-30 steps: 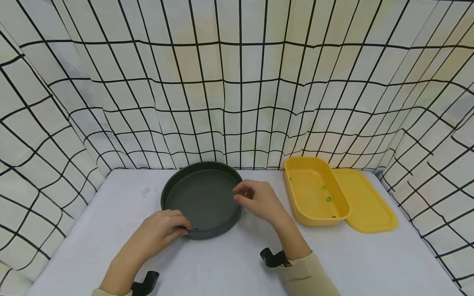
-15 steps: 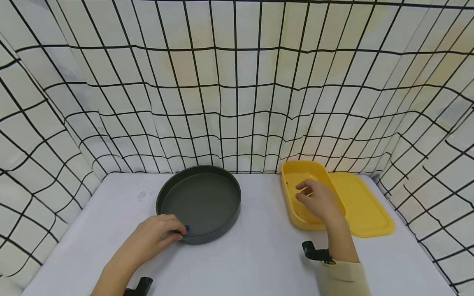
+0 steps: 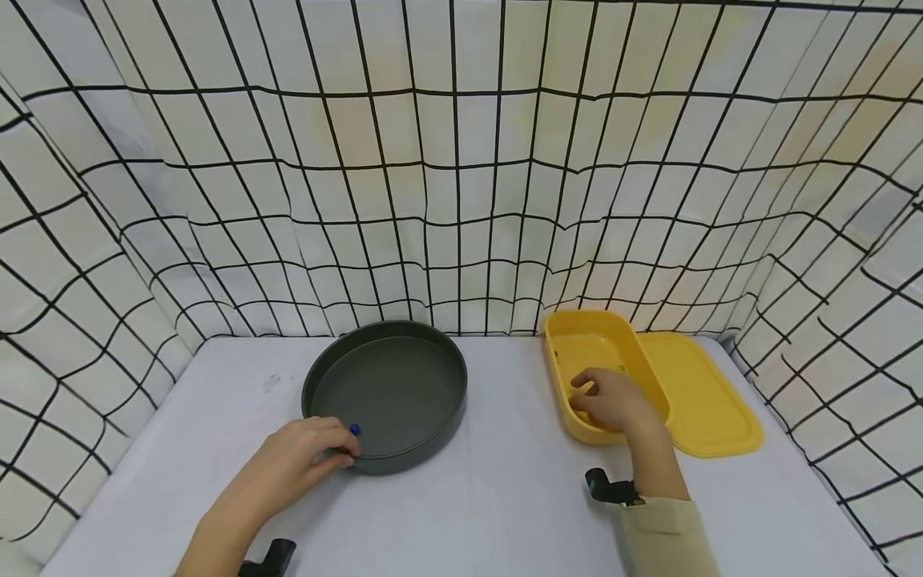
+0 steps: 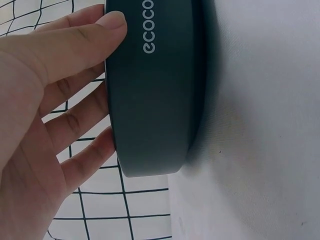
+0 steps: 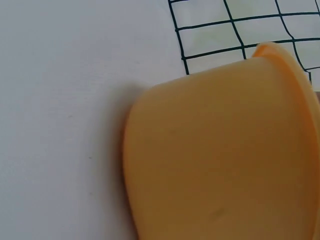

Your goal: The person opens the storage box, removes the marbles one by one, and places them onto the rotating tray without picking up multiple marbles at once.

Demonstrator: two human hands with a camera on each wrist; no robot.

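Left fingers (image 4: 75, 122) gripping a round matte pan (image 3: 392, 393), right fingers (image 3: 595, 375) bent within smooth yellow tub (image 3: 587, 433) — hold unclear

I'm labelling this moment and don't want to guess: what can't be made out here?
What, if anything, the right hand holds: hidden by its own fingers in the head view, by the box in the right wrist view.
Fingertips of the left hand, thumb aside: hidden by the pan, left wrist view.
The pan's full lettering: cut off by the left wrist view's top edge.
The blue piece and green piece: too small in the head view to identify.
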